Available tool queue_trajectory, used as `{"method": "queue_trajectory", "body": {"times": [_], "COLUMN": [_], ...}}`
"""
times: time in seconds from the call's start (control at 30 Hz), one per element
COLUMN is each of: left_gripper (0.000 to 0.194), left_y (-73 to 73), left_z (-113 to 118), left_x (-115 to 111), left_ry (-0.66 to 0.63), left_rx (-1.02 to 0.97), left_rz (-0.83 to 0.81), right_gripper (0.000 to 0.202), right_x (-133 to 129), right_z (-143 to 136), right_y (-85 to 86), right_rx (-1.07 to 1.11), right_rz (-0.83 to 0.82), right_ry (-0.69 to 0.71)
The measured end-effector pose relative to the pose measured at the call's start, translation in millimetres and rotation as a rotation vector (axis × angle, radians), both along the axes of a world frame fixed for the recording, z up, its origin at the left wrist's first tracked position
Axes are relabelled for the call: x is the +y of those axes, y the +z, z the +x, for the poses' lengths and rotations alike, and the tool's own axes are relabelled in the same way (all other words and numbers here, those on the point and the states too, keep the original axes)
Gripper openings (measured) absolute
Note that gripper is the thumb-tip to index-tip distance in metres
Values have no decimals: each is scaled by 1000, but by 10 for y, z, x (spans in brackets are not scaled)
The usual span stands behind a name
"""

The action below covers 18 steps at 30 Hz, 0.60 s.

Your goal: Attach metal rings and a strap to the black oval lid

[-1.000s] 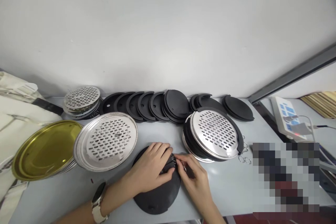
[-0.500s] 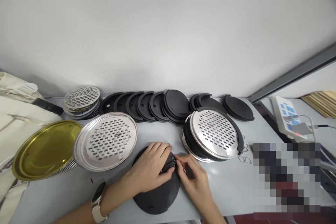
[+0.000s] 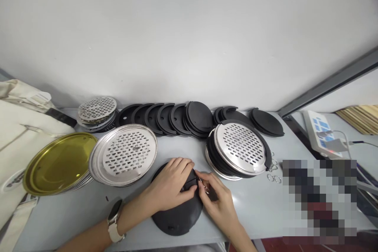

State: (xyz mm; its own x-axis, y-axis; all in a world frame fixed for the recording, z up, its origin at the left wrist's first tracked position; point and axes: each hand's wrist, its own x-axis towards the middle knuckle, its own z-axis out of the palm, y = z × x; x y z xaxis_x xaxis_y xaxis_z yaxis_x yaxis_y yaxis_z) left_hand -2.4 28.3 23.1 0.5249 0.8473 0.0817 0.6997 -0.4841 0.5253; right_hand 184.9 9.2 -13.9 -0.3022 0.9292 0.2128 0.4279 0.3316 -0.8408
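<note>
- While the left hand (image 3: 171, 184) lies palm-down on the black disc (image 3: 178, 217) on the bench (image 3: 254, 212), its thumb stands apart from its fingers.
- Right of that thumb, by the disc's rim, a slanting metal ring (image 3: 203, 184) sits narrowly pinched in the nearer right hand (image 3: 219, 201).

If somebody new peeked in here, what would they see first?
Probably the shiny gold plate on the left, beside a silver plate full of slots. Then maybe, front centre, the left hand on a black disc and the right hand pinching a small metal piece by the disc's edge.
</note>
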Motion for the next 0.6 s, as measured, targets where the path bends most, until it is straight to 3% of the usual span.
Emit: {"method": "queue_trajectory", "body": {"times": [0.6], "left_gripper": [37], "left_y": [-6], "left_z": [-25], "left_x": [-29], "left_ry": [-11], "left_rx": [-27], "left_rz": [25], "right_gripper": [15], "right_x": [-6], "right_z": [-15], "right_y": [58], "right_rx": [-4], "right_rz": [-3], "right_ry": [59]}}
